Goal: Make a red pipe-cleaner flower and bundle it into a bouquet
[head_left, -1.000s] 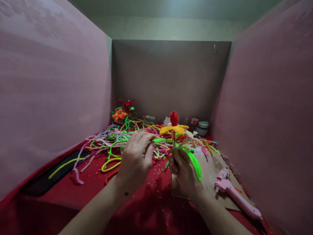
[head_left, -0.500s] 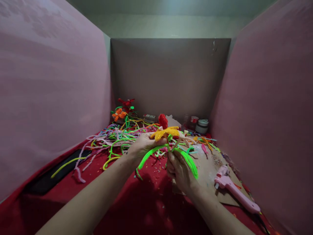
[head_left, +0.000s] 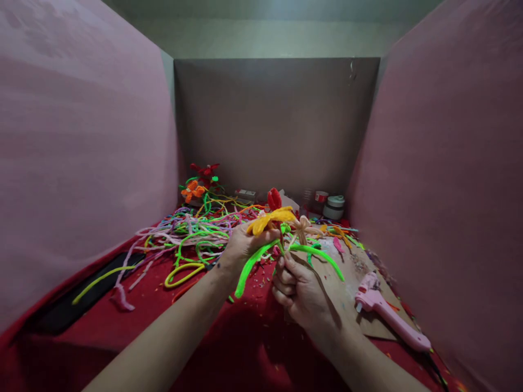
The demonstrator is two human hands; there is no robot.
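Between my hands is a bunch of pipe-cleaner flowers: a yellow flower (head_left: 270, 220), a red bud (head_left: 274, 199) and a pale peach flower (head_left: 301, 228). My left hand (head_left: 244, 245) is closed on the bunch just under the yellow petals. Lower down, my right hand (head_left: 295, 283) pinches the gathered stems in a closed grip. Bright green leaves arch out to both sides, a left leaf (head_left: 250, 270) by my left wrist and a right leaf (head_left: 322, 256) above my right hand. My fingers hide part of the stems.
Loose coloured pipe cleaners (head_left: 196, 228) are heaped at the left and back, beside an orange flower (head_left: 193, 190). A pink glue gun (head_left: 388, 313) lies on cardboard (head_left: 347, 288) at the right. Yellow-handled scissors (head_left: 183, 272) rest on the red cloth. Behind stands a lidded jar (head_left: 334, 208).
The bunch has been turned: the yellow flower tilts more to the left, the peach flower shows more fully, and the green leaves have swung round. Both hands still hold it.
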